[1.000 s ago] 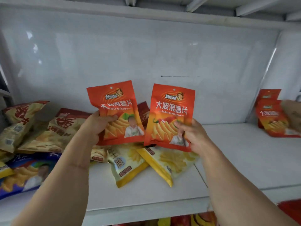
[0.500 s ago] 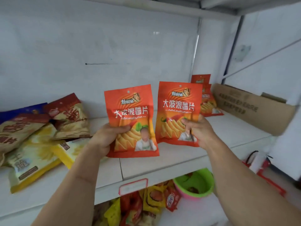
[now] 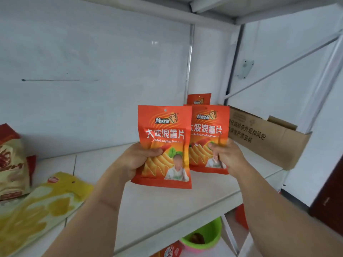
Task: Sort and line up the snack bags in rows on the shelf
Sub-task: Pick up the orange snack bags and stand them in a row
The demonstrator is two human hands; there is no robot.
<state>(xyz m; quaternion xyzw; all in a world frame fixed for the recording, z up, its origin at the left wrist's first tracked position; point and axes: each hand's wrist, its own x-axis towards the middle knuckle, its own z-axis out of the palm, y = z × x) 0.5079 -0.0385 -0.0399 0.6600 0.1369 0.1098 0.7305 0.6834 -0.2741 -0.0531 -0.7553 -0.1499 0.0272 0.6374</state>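
My left hand (image 3: pixel 138 157) grips an orange chip bag (image 3: pixel 165 134) by its left edge, upright above the white shelf (image 3: pixel 167 204). My right hand (image 3: pixel 227 156) grips a second identical orange bag (image 3: pixel 208 127), held just behind and to the right of the first, which overlaps its left edge. Behind both, the top of another orange bag (image 3: pixel 199 98) stands against the back wall. A yellow bag (image 3: pixel 42 203) lies flat at the lower left, and a red-and-cream bag (image 3: pixel 11 160) leans at the far left.
A folded cardboard sheet (image 3: pixel 263 138) leans at the shelf's right end beside the metal upright. Below the shelf are a green bowl (image 3: pixel 206 236) and a red packet (image 3: pixel 171 251). Bare shelf surface shows between the yellow bag and the orange bags.
The view has swung right and both hands carried the two orange bags toward the shelf's right end. The bags have come together and now overlap, close to the orange bag standing at the back.
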